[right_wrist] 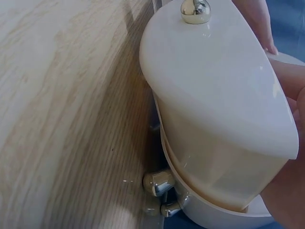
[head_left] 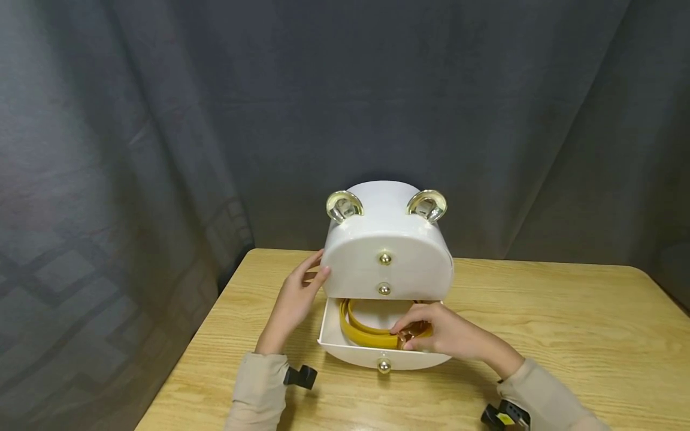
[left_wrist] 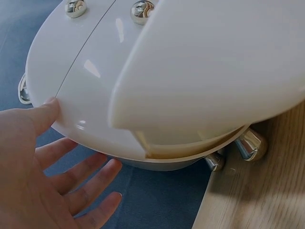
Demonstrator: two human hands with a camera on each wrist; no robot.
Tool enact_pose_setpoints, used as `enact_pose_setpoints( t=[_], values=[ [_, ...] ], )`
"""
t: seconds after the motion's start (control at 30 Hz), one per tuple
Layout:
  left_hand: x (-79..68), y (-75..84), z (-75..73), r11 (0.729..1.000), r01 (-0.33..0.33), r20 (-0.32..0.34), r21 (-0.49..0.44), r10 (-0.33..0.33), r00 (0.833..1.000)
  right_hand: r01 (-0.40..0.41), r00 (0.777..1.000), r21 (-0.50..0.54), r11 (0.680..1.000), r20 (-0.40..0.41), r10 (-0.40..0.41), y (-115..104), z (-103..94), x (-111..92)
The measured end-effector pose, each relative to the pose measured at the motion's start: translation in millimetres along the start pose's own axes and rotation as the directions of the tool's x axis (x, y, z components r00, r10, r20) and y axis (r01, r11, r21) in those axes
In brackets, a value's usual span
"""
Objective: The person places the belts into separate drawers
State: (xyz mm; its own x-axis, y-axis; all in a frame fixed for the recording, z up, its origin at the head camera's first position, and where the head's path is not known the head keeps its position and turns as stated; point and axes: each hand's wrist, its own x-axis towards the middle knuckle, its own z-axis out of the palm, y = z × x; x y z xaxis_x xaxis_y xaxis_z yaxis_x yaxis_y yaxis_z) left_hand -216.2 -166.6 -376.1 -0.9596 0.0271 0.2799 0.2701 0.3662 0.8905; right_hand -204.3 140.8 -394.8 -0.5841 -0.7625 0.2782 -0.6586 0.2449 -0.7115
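Observation:
A white bear-shaped box (head_left: 350, 269) with gold ears stands on the table, its bottom drawer (head_left: 356, 357) pulled out toward me. Coiled inside that drawer lies a yellow belt (head_left: 372, 340). My right hand (head_left: 450, 330) reaches in over the drawer's right side and pinches the belt's shiny buckle (head_left: 402, 341) between thumb and fingers. At the box's left side my left hand (head_left: 296, 296) rests with spread fingers, the thumb touching the front edge in the left wrist view. The drawer front (right_wrist: 214, 67) hides the belt in the right wrist view.
Gold ball knobs (head_left: 384, 258) stick out from the drawer fronts, and short gold feet (right_wrist: 158, 183) hold the box off the wooden table (head_left: 539, 335). A dark grey curtain (head_left: 458, 108) hangs close behind the table. Dark wrist cameras (head_left: 302, 377) sit at both sleeves.

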Motion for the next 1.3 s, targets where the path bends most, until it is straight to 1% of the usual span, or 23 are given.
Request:
enact_pose_setpoints(
  t=[0.13,0.3,0.43,0.57,0.67,0.8,0.87,0.93,1.0,1.1,1.2,1.3],
  values=[
    [0.1,0.9,-1.2,1.0,-0.006,0.001,-0.003,0.006,1.0,0.021,0.999,-0.047,0.999,0.028,-0.02,-3,-1.2,4],
    [0.0,1.8,-2.9,1.0,-0.013,-0.005,0.0,0.013,1.0,-0.016,0.997,-0.078,0.997,0.071,0.022,-6,-1.1,7],
    [0.4,1.1,-2.5,1.0,-0.015,-0.01,-0.003,0.015,1.0,-0.031,0.995,-0.084,0.996,0.088,0.039,-6,-1.3,9],
    [0.2,-1.3,-0.1,1.0,-0.01,-0.004,-0.003,0.01,1.0,-0.002,0.994,-0.085,0.996,0.105,0.011,-5,-2.4,8],
    [-0.9,-2.7,1.3,1.0,0.002,0.003,-0.005,-0.002,1.0,0.006,0.994,-0.062,0.998,0.109,0.001,-5,-3.4,6],
    [-3.0,-2.6,1.3,1.0,0.015,0.008,-0.008,-0.015,1.0,-0.024,0.998,-0.021,0.999,0.064,0.026,-7,-3.9,1],
    [-3.7,-2.5,1.1,1.0,0.013,0.009,-0.006,-0.013,1.0,-0.048,0.998,-0.004,0.999,0.027,0.049,-10,-3.8,-2],
    [-3.8,-2.6,0.9,1.0,0.011,0.009,-0.005,-0.011,1.0,-0.05,0.999,-0.005,0.999,-0.011,0.05,-13,-3.1,-4],
    [-3.9,-2.4,0.9,1.0,0.012,0.008,-0.004,-0.012,1.0,-0.033,0.998,-0.017,0.999,-0.049,0.032,-17,-1.6,-7],
    [-3.7,-1.6,0.9,1.0,0.012,0.008,-0.001,-0.012,1.0,0.014,0.993,-0.066,0.998,-0.117,-0.022,-25,2.9,-11],
    [-3.2,0.1,0.6,1.0,0.011,0.005,0.001,-0.011,1.0,0.064,0.981,-0.107,0.992,-0.173,-0.082,-34,8.5,-16],
    [-2.7,1.7,-0.1,1.0,0.009,0.002,0.006,-0.009,1.0,0.106,0.965,-0.138,0.985,-0.223,-0.135,-42,14.9,-20]
  ],
)
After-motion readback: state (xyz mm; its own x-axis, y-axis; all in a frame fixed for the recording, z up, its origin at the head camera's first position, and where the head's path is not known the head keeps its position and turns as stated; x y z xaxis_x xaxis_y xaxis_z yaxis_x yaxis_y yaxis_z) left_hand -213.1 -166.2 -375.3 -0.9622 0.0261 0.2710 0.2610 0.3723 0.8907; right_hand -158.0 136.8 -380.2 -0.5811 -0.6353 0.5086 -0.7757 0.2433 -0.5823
